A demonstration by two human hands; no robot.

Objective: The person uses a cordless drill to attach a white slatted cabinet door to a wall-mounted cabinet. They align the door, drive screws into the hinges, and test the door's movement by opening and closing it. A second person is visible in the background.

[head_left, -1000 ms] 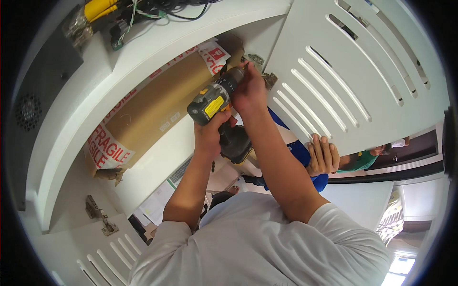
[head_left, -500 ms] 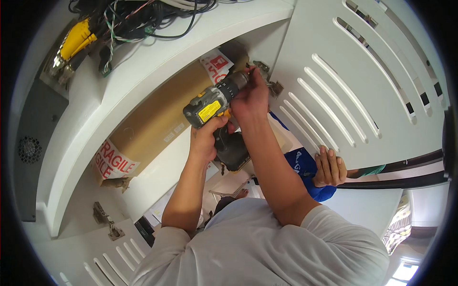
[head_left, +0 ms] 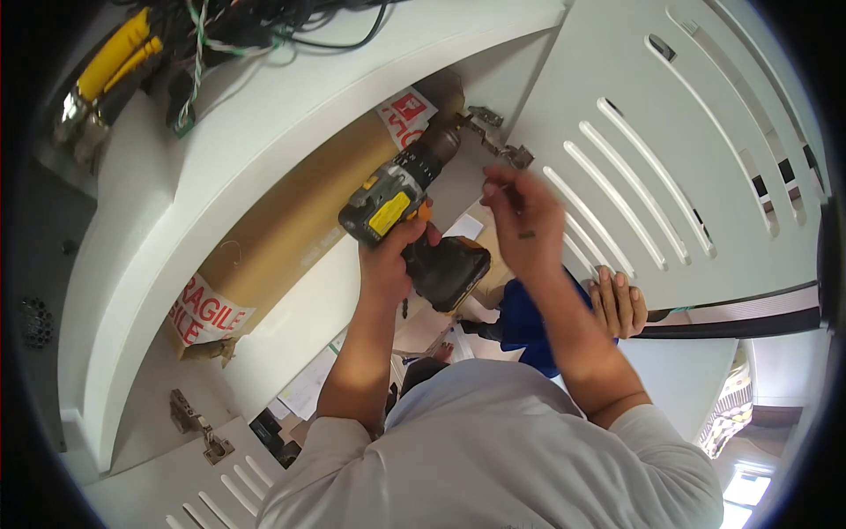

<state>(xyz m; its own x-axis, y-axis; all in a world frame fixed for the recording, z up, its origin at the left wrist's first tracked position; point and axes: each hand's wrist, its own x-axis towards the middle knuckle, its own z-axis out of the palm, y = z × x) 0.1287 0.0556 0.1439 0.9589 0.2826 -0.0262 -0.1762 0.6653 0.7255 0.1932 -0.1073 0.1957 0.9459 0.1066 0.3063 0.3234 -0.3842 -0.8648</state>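
Observation:
My left hand [head_left: 397, 251] grips a yellow and black cordless drill [head_left: 383, 198], its chuck pointing up and right at the upper hinge [head_left: 489, 132] of the white slotted door [head_left: 617, 203]. My right hand [head_left: 524, 216] is off the drill, just below that hinge, blurred, with fingers curled toward the thumb; what they hold, if anything, is too small to make out. Behind the drill, a long cardboard box [head_left: 282, 212] with red-and-white labels lies inside the curved white cabinet.
A co-worker's hand [head_left: 617, 304] grips the door's lower edge beside my right forearm, with blue cloth [head_left: 529, 317] behind. Tangled cables [head_left: 264, 22] and a yellow-handled tool [head_left: 119, 57] sit on the upper ledge. Another hinge [head_left: 198, 423] is at lower left, papers [head_left: 308, 379] beyond.
My right hand has left the drill's front end and moved down and to the right. The drill stays in my left hand, angled at the hinge.

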